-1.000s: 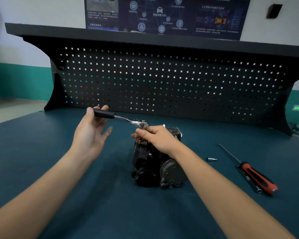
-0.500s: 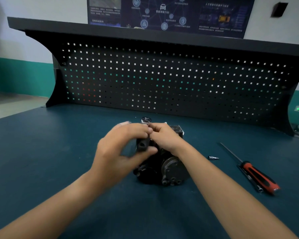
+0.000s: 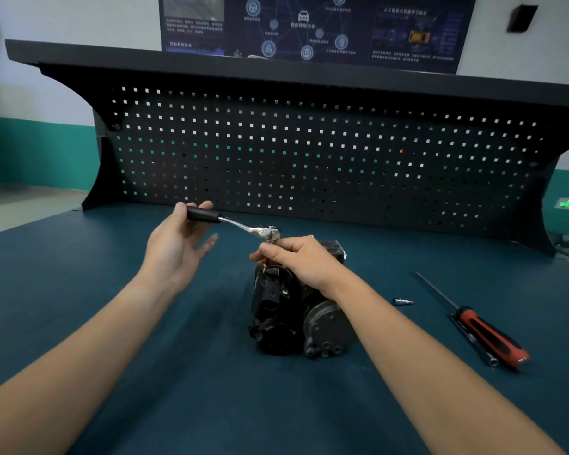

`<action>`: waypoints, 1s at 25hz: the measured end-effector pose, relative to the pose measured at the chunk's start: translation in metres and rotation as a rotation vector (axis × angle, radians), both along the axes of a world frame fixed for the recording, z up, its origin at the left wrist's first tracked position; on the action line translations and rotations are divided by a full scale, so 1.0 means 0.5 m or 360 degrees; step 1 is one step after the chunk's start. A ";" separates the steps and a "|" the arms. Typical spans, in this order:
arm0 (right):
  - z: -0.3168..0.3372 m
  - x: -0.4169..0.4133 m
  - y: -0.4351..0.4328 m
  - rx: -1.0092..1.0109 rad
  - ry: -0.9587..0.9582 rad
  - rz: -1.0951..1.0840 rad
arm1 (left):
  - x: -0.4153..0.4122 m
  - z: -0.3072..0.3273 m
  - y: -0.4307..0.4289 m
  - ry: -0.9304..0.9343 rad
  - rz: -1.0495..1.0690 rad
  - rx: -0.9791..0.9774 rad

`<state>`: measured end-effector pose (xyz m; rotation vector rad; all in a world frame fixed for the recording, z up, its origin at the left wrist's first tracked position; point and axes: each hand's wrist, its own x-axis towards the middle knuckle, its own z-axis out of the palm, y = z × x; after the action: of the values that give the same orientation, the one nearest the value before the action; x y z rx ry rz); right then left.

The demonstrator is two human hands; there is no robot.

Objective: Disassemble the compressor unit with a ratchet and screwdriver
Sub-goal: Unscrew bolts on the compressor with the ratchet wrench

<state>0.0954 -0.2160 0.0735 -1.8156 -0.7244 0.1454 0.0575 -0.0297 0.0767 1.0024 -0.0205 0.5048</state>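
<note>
Two hands are on the ratchet (image 3: 237, 224). Your left hand (image 3: 174, 247) pinches the end of its black handle between thumb and forefinger, palm turned up, the other fingers loosely spread and holding nothing. Your right hand (image 3: 303, 261) is curled tight round the short stem just under the ratchet's silver head, knuckles up. That fist hides where the stem meets the metal, so you cannot tell what it is seated on.

The compressor (image 3: 286, 316) sits directly beneath your right hand and wrist, on the dark green bench top (image 3: 79, 290). Its round grey end cap faces you, and your right forearm crosses over its right shoulder.

Out past your right forearm a small silver bit (image 3: 403, 301) lies alone on the bench. Farther right is the red-and-black screwdriver (image 3: 486, 333), its thin shaft pointing away from you, with a dark metal bar (image 3: 473, 343) lying against its handle. Both are well apart from either hand.

Beyond your hands a black pegboard (image 3: 309, 152) stands along the back of the bench.
</note>
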 end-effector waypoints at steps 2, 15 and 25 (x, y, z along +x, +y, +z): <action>-0.003 0.002 0.002 -0.0009 -0.0029 -0.0079 | -0.007 0.002 -0.012 -0.0173 0.0125 0.0031; -0.005 0.001 0.003 0.0141 0.0002 -0.0172 | -0.121 -0.036 -0.071 -0.1020 0.0606 0.0988; -0.006 0.002 0.006 -0.0028 -0.0106 -0.0200 | -0.069 -0.004 -0.047 -0.0519 0.0587 0.0554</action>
<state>0.0966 -0.2132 0.0706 -1.8847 -0.6547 0.0086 0.0233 -0.0531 0.0747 1.2616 -0.2242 1.0249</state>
